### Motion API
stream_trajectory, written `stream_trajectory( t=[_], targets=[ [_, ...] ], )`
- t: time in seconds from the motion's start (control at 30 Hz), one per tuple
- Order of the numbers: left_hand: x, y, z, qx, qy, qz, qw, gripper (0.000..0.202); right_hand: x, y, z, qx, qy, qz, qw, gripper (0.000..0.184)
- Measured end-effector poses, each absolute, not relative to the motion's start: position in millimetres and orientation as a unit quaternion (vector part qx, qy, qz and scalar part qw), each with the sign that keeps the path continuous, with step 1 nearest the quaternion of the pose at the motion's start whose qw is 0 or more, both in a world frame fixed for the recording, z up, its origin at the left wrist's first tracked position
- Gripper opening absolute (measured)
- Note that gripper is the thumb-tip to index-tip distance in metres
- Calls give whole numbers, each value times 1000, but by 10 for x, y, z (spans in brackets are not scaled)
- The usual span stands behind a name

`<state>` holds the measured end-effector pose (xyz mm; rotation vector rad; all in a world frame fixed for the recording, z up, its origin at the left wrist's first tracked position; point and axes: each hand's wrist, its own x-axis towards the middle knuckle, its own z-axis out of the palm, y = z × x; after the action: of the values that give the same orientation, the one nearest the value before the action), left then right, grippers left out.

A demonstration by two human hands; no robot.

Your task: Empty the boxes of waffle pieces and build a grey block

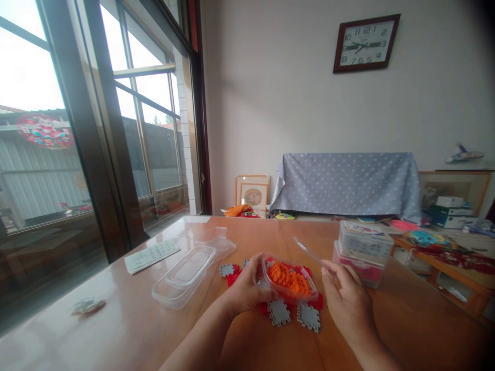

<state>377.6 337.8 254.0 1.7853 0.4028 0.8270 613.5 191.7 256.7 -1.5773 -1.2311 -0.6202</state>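
Observation:
My left hand (pixel 251 286) grips the near left side of a clear plastic container (pixel 266 275), thumb at the front and fingers behind. Orange plastic pieces (pixel 290 278) fill the container, which tilts toward me. Closed fingers of my right hand (pixel 346 291) pinch a thin clear plastic lid (pixel 307 250), seen almost edge-on, just right of the container. Under and around the container lie red pieces (pixel 317 301) and several grey square pieces with notched edges, two of them in front: a grey piece (pixel 279 313) and another grey piece (pixel 308 317).
Clear plastic lids or trays (pixel 185 268) lie on the wooden table (pixel 154 340) at left, by a printed sheet (pixel 152 256) and a small crumpled item (pixel 88 306). Stacked clear boxes (pixel 363 252) stand at right. A window is on the left.

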Motion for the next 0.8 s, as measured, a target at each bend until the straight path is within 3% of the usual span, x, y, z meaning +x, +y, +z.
stream_trajectory(
  t=[0.17, 0.43, 0.8],
  targets=[
    [3667, 3416, 2767, 765, 190, 408, 461, 76, 6121, 1914, 2572, -659, -489, -238, 520, 27],
    [3599, 3347, 2886, 868, 192, 440, 128, 79, 6127, 1999, 2446, -662, -505, -216, 509, 25],
    [3724, 3152, 2917, 918, 167, 358, 19, 87, 6079, 2106, 2283, -690, -537, -180, 452, 24]
  ],
)
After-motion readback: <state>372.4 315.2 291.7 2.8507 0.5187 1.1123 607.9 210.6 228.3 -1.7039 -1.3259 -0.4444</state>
